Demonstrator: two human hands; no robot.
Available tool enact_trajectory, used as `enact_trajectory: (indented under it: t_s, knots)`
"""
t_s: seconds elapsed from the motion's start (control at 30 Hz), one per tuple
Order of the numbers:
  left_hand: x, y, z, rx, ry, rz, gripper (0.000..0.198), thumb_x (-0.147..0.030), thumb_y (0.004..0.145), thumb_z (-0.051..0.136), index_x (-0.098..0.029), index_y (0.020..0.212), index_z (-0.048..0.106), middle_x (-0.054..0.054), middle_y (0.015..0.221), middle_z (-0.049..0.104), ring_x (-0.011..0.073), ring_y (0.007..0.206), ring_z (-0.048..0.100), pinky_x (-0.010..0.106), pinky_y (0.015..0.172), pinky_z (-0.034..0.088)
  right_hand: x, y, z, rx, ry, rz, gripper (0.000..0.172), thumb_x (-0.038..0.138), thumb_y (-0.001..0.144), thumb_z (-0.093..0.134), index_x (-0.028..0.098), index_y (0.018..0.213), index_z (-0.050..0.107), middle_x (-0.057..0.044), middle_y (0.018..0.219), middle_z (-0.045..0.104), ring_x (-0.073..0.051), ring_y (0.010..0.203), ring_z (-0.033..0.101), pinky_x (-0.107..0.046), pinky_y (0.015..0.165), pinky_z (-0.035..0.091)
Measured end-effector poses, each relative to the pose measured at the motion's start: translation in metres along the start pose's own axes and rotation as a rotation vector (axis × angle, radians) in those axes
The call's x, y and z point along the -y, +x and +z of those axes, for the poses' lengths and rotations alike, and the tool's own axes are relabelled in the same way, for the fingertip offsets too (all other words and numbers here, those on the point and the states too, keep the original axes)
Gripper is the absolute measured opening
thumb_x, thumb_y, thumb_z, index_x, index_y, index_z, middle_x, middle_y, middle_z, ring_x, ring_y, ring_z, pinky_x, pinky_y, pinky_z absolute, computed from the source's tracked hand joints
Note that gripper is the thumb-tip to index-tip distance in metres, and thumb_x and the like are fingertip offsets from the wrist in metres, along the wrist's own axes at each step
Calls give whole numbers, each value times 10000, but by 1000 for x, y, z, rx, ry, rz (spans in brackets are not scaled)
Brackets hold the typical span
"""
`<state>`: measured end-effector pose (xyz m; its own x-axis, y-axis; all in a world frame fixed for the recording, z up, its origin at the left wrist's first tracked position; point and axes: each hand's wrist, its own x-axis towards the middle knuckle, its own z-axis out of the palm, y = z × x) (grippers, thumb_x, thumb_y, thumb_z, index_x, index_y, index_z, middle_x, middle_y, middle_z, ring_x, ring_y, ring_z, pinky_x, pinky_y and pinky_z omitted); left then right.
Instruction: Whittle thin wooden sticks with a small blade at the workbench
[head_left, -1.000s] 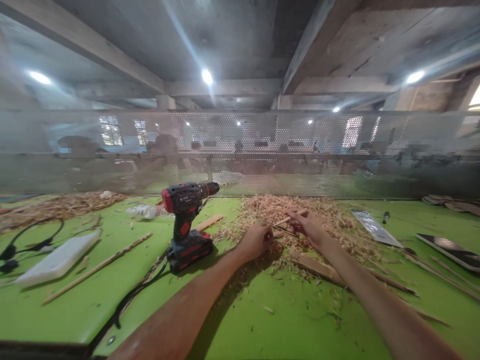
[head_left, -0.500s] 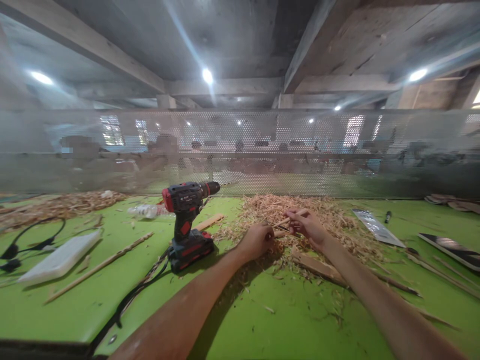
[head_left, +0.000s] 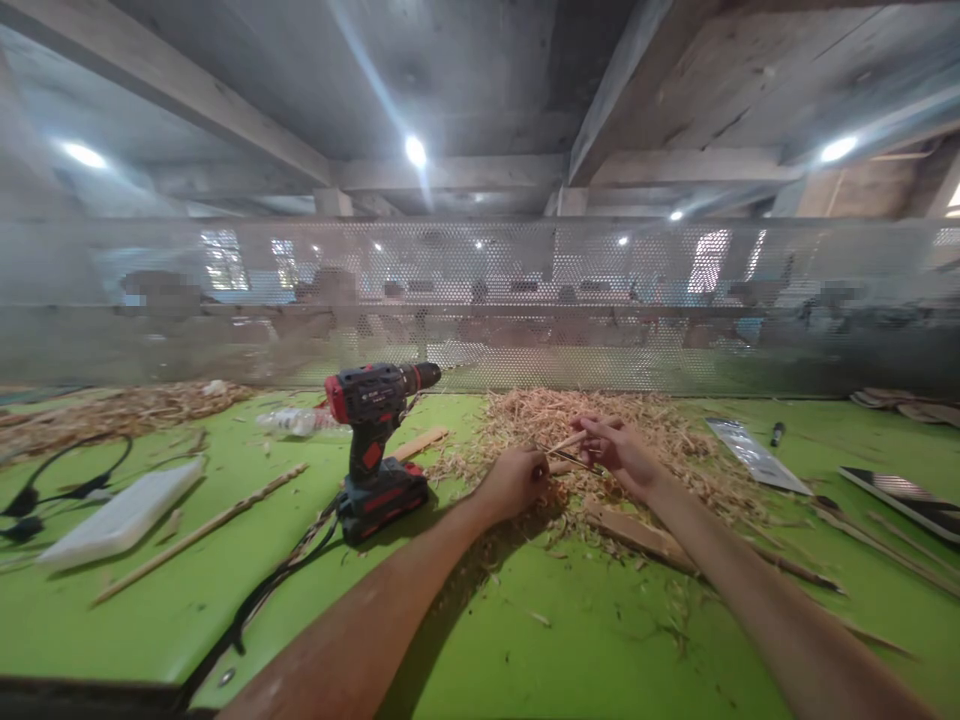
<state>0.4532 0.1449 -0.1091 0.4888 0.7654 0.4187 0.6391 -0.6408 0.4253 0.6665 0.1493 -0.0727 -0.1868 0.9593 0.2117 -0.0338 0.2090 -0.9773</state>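
Observation:
A thin, pale wooden stick (head_left: pixel 564 443) slants between my two hands, above a heap of wood shavings (head_left: pixel 517 410). My left hand (head_left: pixel 514 482) is closed around its near end, with the fingertips mostly hidden. The fingers of my right hand (head_left: pixel 616 455) are bent loosely about the other end. Below the stick a thin dark piece (head_left: pixel 581 461) runs between the hands; its kind cannot be made out. Close under my right wrist lies a flat piece of wood (head_left: pixel 637 532).
A cordless drill (head_left: pixel 373 440) stands upright on the green table (head_left: pixel 555 640), left of my forearm. Farther left lie a spiral-carved stick (head_left: pixel 202 535), a white block (head_left: pixel 124 515) and black cables (head_left: pixel 67 480). A phone-like slab (head_left: pixel 900 500) lies right. A perforated screen (head_left: pixel 480 340) borders the back.
The fingers of my right hand have loosened and spread slightly around the stick, and more of the dark piece shows below. My left hand has hardly moved.

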Motion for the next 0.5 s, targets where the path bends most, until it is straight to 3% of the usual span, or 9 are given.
enact_trajectory:
  t_s: [0.23, 0.37, 0.5]
  knots:
    - [4, 1, 3, -7, -7, 15, 151, -68, 855, 641, -181, 757, 622, 51, 853, 671, 172, 736, 562, 287, 692, 420, -2, 3, -4, -24, 108, -15, 349, 508, 705, 899, 255, 907, 766, -114, 1060, 733, -240, 893, 664, -366, 737, 553]
    - [5, 2, 4, -13, 10, 27, 150, -74, 860, 630, -179, 754, 620, 48, 836, 670, 169, 728, 558, 286, 698, 428, -5, 6, -7, -31, 119, -18, 369, 501, 666, 929, 250, 890, 779, -119, 1026, 727, -236, 870, 648, -379, 774, 556]
    - [3, 1, 3, -15, 11, 28, 136, -72, 845, 636, -180, 762, 630, 56, 844, 679, 181, 746, 572, 291, 711, 447, -7, 8, -9, -51, 80, 19, 355, 362, 597, 973, 221, 863, 785, -105, 1020, 723, -229, 893, 656, -376, 826, 551]
